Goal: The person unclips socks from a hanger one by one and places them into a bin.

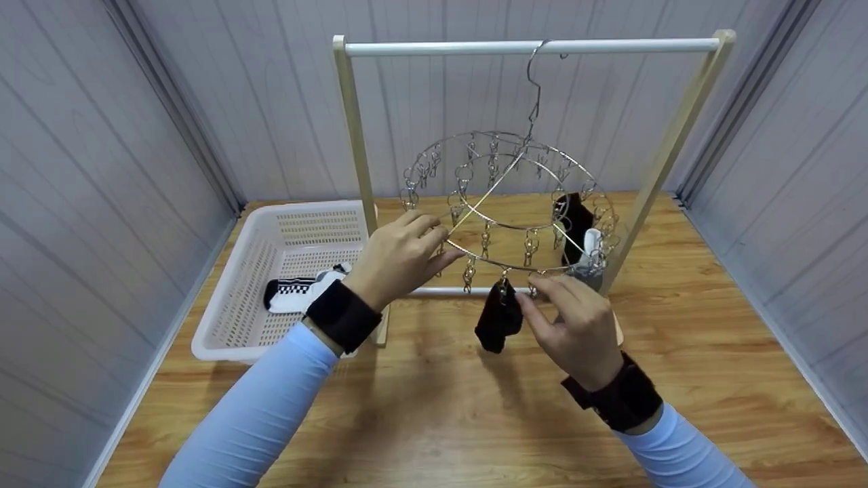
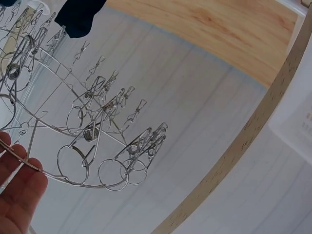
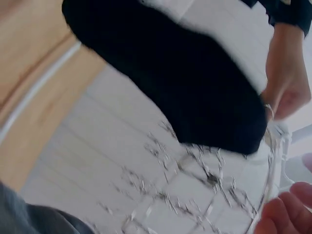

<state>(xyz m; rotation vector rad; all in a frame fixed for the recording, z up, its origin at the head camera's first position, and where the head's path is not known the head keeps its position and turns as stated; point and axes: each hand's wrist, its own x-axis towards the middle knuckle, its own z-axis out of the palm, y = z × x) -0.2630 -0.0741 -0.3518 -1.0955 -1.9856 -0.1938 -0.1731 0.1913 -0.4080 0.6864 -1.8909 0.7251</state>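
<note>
A round wire clip hanger (image 1: 491, 227) with many small metal clips hangs tilted from a rack. My left hand (image 1: 400, 254) grips its outer ring at the front left; the left wrist view shows the fingertips (image 2: 30, 183) curled against the wire. A black sock (image 1: 498, 318) hangs from a front clip. Beside it is my right hand (image 1: 569, 322), index finger at the ring and thumb by the sock's edge. In the right wrist view a gap shows between thumb and fingers (image 3: 280, 212). Another black sock (image 1: 575, 220) and a white sock (image 1: 592, 242) hang at the right.
The rack has a white top bar (image 1: 441, 48) and wooden posts (image 1: 356, 129). A white slotted basket (image 1: 224, 285) stands left of it, holding a black-and-white checkered sock (image 1: 291, 296). Panel walls enclose the wooden surface (image 1: 434, 407).
</note>
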